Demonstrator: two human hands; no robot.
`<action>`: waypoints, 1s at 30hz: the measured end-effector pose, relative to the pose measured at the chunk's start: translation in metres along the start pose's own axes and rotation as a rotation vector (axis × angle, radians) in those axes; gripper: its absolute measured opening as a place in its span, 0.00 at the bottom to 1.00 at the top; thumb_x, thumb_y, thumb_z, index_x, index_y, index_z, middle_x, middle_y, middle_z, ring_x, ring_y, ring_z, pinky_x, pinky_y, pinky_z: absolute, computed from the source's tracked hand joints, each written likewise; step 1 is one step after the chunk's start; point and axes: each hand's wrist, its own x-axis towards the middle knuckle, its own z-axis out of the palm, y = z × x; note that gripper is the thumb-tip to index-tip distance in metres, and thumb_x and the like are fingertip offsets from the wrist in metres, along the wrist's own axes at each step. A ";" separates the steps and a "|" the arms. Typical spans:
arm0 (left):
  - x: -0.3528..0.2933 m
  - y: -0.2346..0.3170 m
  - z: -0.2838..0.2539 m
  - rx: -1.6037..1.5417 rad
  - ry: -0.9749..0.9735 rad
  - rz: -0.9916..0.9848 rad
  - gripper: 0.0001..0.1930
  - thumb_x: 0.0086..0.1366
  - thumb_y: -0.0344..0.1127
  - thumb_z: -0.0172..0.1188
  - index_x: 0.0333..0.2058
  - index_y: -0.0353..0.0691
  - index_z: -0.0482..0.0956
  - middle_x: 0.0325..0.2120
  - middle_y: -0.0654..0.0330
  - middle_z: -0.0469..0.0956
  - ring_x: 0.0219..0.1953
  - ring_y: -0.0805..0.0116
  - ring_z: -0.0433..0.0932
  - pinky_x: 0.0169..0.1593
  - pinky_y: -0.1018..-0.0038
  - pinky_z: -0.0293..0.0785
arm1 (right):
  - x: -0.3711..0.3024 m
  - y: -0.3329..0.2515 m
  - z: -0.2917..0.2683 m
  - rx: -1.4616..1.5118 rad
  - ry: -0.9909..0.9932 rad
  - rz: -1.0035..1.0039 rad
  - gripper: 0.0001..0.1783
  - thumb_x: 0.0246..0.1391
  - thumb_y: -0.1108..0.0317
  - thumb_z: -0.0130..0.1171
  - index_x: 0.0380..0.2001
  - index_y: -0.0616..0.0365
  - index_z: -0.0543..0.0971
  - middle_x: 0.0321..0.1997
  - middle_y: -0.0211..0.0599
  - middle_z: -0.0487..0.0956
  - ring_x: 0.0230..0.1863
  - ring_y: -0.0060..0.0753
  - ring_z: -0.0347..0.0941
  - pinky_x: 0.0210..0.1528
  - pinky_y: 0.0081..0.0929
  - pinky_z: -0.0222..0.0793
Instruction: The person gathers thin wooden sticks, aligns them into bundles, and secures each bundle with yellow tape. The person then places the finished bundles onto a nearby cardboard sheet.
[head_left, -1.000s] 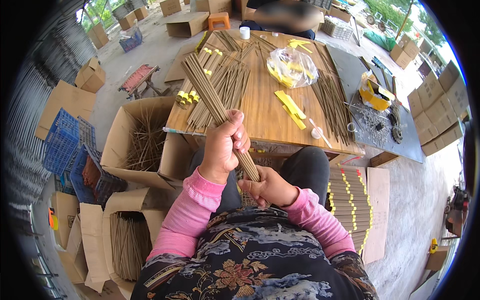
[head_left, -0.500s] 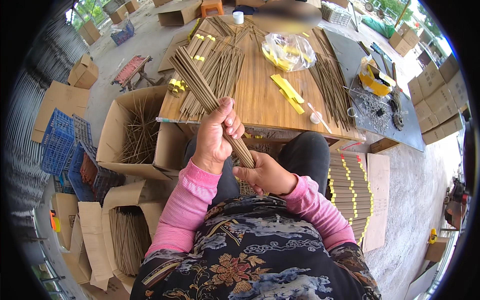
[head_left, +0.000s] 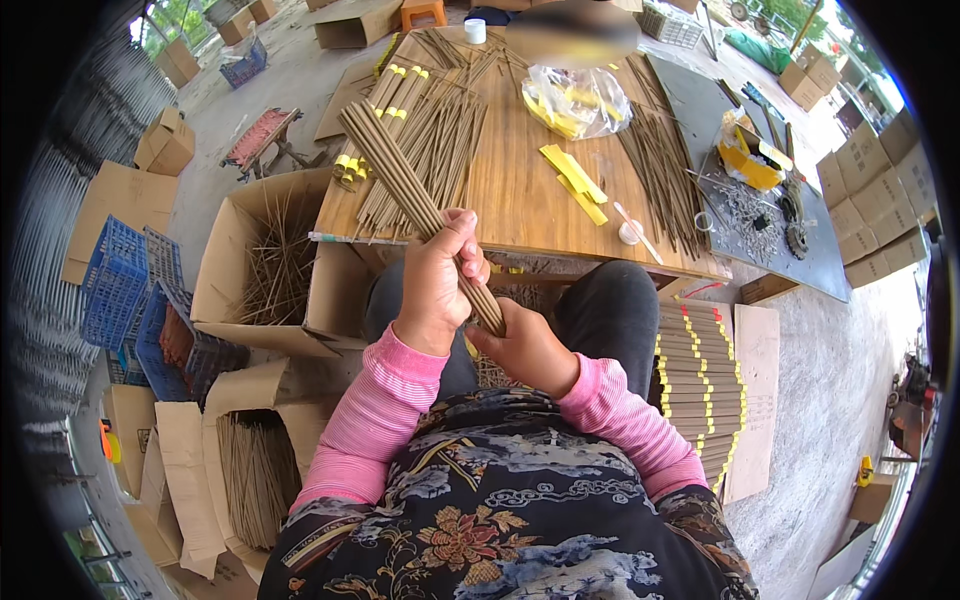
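A bundle of thin brown sticks (head_left: 388, 165) slants above my lap, its upper end over the near left part of the table. My left hand (head_left: 440, 280) is wrapped round the middle of the bundle, thumb on top. Lower down, my right hand (head_left: 527, 343) closes on the bundle's near end, partly hiding the tips. Loose brown sticks (head_left: 430, 160) lie spread on the table beyond my left hand. Next to them are finished-looking bundles with yellow bands (head_left: 385, 120).
On the wooden table (head_left: 520, 190) lie yellow paper strips (head_left: 575, 185), a clear plastic bag (head_left: 577, 100) and a small white pot (head_left: 630, 233). Open cartons of sticks (head_left: 262, 260) stand left. Banded bundles (head_left: 702, 380) lie low on the right. A grey board (head_left: 770, 225) carries metal bits.
The bundle's upper end has dipped slightly, and my left hand sits a little lower along with it. Both hands keep their hold; the right wrist has turned slightly.
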 end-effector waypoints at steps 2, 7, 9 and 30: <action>0.000 -0.004 0.005 0.061 0.137 0.051 0.05 0.58 0.32 0.55 0.28 0.41 0.69 0.12 0.69 0.64 0.11 0.80 0.61 0.16 0.81 0.59 | 0.000 0.009 0.007 -0.263 0.176 -0.114 0.17 0.48 0.62 0.58 0.25 0.64 0.65 0.16 0.48 0.70 0.11 0.38 0.65 0.16 0.33 0.64; 0.002 -0.001 -0.003 -0.017 -0.002 -0.023 0.06 0.58 0.35 0.56 0.27 0.43 0.69 0.12 0.68 0.63 0.12 0.79 0.62 0.17 0.80 0.59 | 0.001 0.017 0.007 -0.076 0.112 -0.215 0.16 0.49 0.62 0.57 0.26 0.64 0.65 0.13 0.43 0.69 0.09 0.33 0.63 0.13 0.29 0.62; 0.001 0.003 -0.006 -0.048 -0.065 -0.044 0.07 0.58 0.37 0.56 0.28 0.42 0.69 0.12 0.70 0.63 0.12 0.80 0.60 0.16 0.81 0.58 | -0.001 -0.004 -0.006 0.208 -0.144 0.060 0.15 0.50 0.63 0.56 0.27 0.62 0.64 0.12 0.36 0.67 0.08 0.25 0.61 0.11 0.24 0.59; 0.036 0.076 -0.043 -0.054 0.218 0.243 0.09 0.57 0.38 0.58 0.26 0.42 0.69 0.13 0.71 0.63 0.14 0.80 0.60 0.20 0.83 0.59 | -0.013 0.017 0.001 -0.586 0.153 -0.192 0.16 0.47 0.62 0.57 0.22 0.61 0.64 0.15 0.50 0.70 0.19 0.52 0.70 0.19 0.39 0.66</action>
